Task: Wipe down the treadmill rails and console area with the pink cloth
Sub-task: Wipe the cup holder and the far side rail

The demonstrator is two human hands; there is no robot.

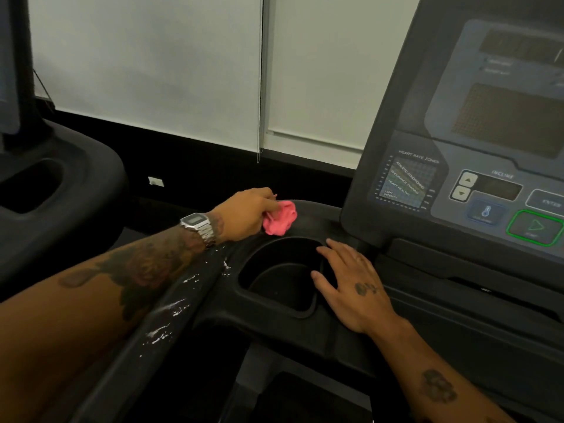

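The left hand (247,213) is closed around the pink cloth (280,217), which is bunched into a small wad under the fingers; the cloth is pressed on the black moulding at the far end of the left rail (134,358), just beyond the rim of the cup holder (283,288) and to the left of the console (451,141). A silver digital watch (198,225) sits on the left wrist; the tattooed forearm lies along the rail. The rail's top surface carries white streaks (180,309), scattered from beside the wrist back toward the camera.

The right hand (351,285) is open and holds nothing; it lies palm down with fingers spread on the right edge of the cup holder, the fingertips reaching over the rim and the thumb pointing into the dark hollow; it is well apart from the cloth.

The console stands tilted at the right; its displays are dark; a heart rate zones chart (409,181) is printed at its lower left, incline arrows sit beside it, and a green-outlined start button (535,227) is near the bottom edge. Pale roller blinds (152,56) fill the background above a black sill; part of a neighbouring machine (61,193) shows at the left.
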